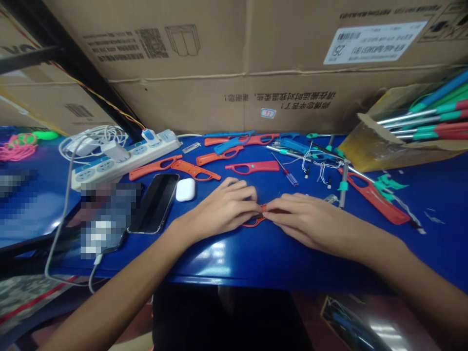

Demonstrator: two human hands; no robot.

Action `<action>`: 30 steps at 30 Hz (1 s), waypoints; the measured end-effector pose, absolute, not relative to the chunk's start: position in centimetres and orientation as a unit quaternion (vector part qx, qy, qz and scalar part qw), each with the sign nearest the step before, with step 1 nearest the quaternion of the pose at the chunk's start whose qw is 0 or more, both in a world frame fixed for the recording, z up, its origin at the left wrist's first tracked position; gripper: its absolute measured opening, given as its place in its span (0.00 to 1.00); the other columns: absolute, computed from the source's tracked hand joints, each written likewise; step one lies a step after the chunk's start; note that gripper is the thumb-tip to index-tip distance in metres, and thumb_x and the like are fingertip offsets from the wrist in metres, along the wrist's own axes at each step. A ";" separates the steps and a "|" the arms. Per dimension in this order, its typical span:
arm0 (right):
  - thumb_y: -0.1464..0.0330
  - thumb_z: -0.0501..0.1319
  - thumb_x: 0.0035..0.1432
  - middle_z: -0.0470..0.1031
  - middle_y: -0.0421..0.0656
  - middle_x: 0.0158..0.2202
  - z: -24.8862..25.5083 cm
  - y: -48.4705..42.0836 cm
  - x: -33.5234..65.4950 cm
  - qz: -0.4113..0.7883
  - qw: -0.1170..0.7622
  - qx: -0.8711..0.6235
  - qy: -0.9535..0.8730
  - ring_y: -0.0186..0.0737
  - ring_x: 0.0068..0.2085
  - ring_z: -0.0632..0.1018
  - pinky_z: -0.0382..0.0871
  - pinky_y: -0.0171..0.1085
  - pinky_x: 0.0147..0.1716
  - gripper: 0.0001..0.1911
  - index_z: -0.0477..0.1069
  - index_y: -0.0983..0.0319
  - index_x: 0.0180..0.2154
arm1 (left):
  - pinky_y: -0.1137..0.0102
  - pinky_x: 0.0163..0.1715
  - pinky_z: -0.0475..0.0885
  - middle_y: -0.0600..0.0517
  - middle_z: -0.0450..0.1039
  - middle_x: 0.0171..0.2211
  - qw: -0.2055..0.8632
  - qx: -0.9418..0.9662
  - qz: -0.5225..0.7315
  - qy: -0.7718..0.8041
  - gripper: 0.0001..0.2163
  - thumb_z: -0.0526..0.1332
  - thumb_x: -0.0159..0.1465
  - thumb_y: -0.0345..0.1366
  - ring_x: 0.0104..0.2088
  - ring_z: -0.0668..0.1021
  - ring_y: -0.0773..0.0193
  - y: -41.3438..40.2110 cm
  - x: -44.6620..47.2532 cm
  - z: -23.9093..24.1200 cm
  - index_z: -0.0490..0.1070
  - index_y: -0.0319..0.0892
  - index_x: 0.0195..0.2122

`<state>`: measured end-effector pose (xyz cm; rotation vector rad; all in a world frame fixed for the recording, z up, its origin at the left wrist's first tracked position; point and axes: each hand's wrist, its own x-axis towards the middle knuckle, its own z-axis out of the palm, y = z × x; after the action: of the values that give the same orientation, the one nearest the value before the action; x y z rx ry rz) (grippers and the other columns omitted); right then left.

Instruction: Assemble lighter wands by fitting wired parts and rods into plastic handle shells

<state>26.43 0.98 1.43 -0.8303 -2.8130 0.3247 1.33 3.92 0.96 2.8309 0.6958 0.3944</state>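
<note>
Between my two hands, low over the blue table (219, 263), is an orange casing of a long-necked lighter (256, 223), mostly hidden by my fingers. My left hand (228, 207) pinches its left part, and my right hand (307, 219) grips its right end. A red casing half (261, 167) lies just beyond my hands, beside a small screwdriver (291, 177) with a clear purple handle. Orange casing halves (195, 170) rest further left. Blue casings (234, 144) and more red ones lie along the back.
A white power strip (133, 155), a black phone (155, 204) and a white earbud case (185, 190) lie to the left. On the right are white wires (322, 170), a red lighter (382, 200) and a carton (369, 141) of metal-tubed lighters. Large cardboard boxes (204, 97) stand behind.
</note>
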 end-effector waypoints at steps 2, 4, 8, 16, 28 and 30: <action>0.69 0.53 0.70 0.76 0.48 0.53 1.3 0.9 26.4 0.096 0.084 -0.281 -0.951 0.46 0.50 0.76 0.71 0.48 0.49 0.17 0.73 0.60 0.55 | 0.62 0.47 0.60 0.49 0.73 0.40 0.101 0.957 0.133 0.236 0.12 0.52 0.74 0.36 0.42 0.71 0.60 4.0 1.4 0.8 0.75 0.44 0.48; 0.69 0.52 0.70 0.76 0.48 0.53 1.2 0.8 26.4 0.084 0.072 -0.283 -0.953 0.47 0.50 0.75 0.71 0.48 0.49 0.17 0.72 0.61 0.56 | 0.62 0.47 0.60 0.49 0.74 0.41 0.104 0.956 0.133 0.240 0.12 0.52 0.74 0.36 0.42 0.71 0.60 4.0 1.5 0.6 0.76 0.43 0.47; 0.69 0.53 0.69 0.76 0.48 0.53 1.2 0.7 26.4 0.069 0.071 -0.284 -0.954 0.47 0.49 0.75 0.71 0.48 0.47 0.17 0.72 0.61 0.56 | 0.62 0.47 0.60 0.50 0.74 0.40 0.123 0.950 0.139 0.251 0.11 0.54 0.73 0.36 0.42 0.71 0.60 3.9 1.5 0.6 0.76 0.44 0.45; 0.71 0.54 0.68 0.77 0.48 0.51 1.3 0.4 26.2 0.050 0.080 -0.289 -0.953 0.47 0.48 0.76 0.71 0.48 0.47 0.16 0.73 0.61 0.54 | 0.62 0.49 0.61 0.51 0.74 0.39 0.182 0.941 0.141 0.250 0.10 0.61 0.70 0.42 0.41 0.71 0.61 3.7 1.2 1.6 0.78 0.47 0.47; 0.68 0.53 0.70 0.77 0.47 0.53 1.6 0.5 26.3 0.062 0.069 -0.292 -0.952 0.47 0.48 0.76 0.72 0.49 0.47 0.16 0.73 0.61 0.54 | 0.61 0.50 0.61 0.48 0.76 0.43 0.136 0.950 0.141 0.242 0.12 0.58 0.72 0.41 0.45 0.71 0.59 3.6 0.7 1.6 0.77 0.46 0.49; 0.67 0.52 0.71 0.77 0.46 0.53 1.6 0.7 26.4 0.073 0.079 -0.292 -0.950 0.46 0.49 0.76 0.72 0.47 0.49 0.16 0.74 0.60 0.54 | 0.62 0.50 0.62 0.49 0.77 0.44 0.155 0.944 0.149 0.251 0.11 0.57 0.72 0.39 0.46 0.72 0.59 3.7 0.3 1.7 0.77 0.45 0.49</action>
<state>26.42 0.71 1.62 -0.8737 -2.8441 0.2173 0.33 3.73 1.73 2.7044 0.7179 0.4258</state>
